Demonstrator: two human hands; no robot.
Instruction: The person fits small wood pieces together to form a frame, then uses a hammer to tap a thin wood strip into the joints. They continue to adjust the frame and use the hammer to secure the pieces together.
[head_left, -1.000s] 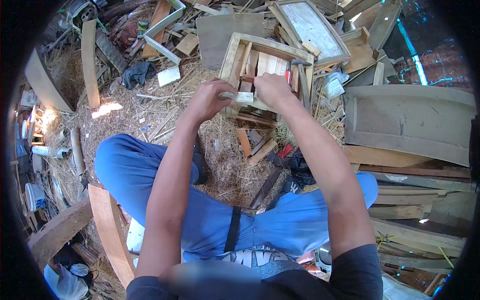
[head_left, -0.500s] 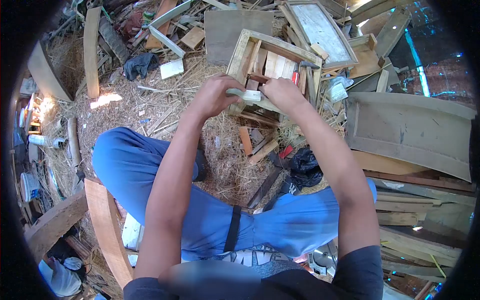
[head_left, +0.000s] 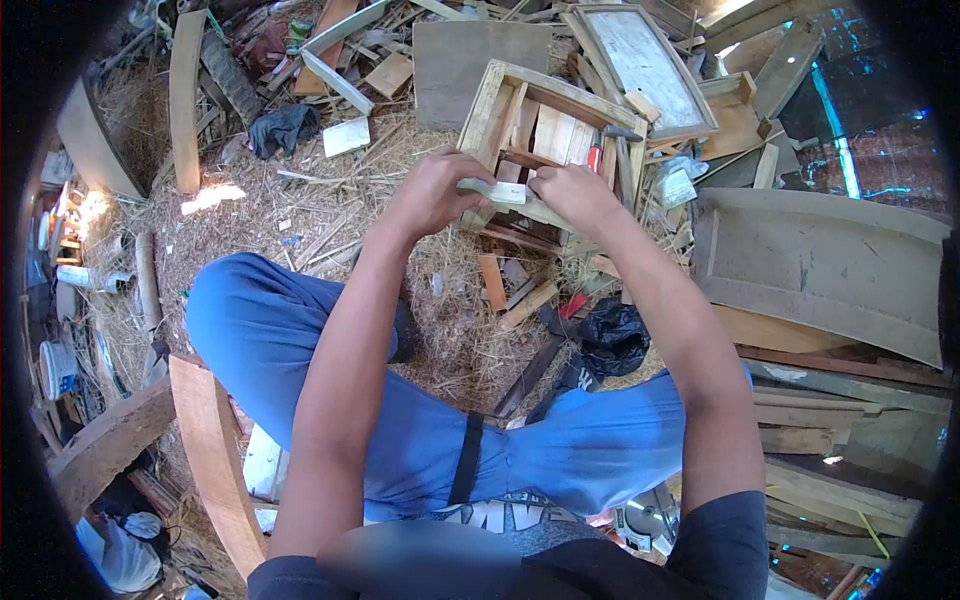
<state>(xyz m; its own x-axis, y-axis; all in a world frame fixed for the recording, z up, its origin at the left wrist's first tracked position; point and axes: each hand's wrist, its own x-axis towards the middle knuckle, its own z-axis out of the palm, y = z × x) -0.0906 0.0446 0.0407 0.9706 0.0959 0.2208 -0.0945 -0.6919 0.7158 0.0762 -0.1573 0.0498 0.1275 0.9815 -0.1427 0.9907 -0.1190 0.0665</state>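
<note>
My left hand (head_left: 446, 190) is closed on a small pale piece with a white end (head_left: 507, 193), which points right over the near edge of a wooden frame box (head_left: 486, 112). Close to that white end, my right hand (head_left: 570, 196) has its fingers pinched together; what they hold, if anything, is too small to make out. Inside the box lie pale wood slats (head_left: 556, 135). A hammer (head_left: 620, 133) and a red-handled tool (head_left: 594, 158) rest at its right side.
Wood offcuts (head_left: 492, 282) and a black plastic bag (head_left: 612, 335) lie on the straw-covered ground before the box. Panels (head_left: 820, 265) and stacked boards are at the right. A curved board (head_left: 215, 450) stands at the left, near my knee.
My right hand has shifted slightly right and down, and the pale piece has moved slightly right with my left hand. The view has shifted a little.
</note>
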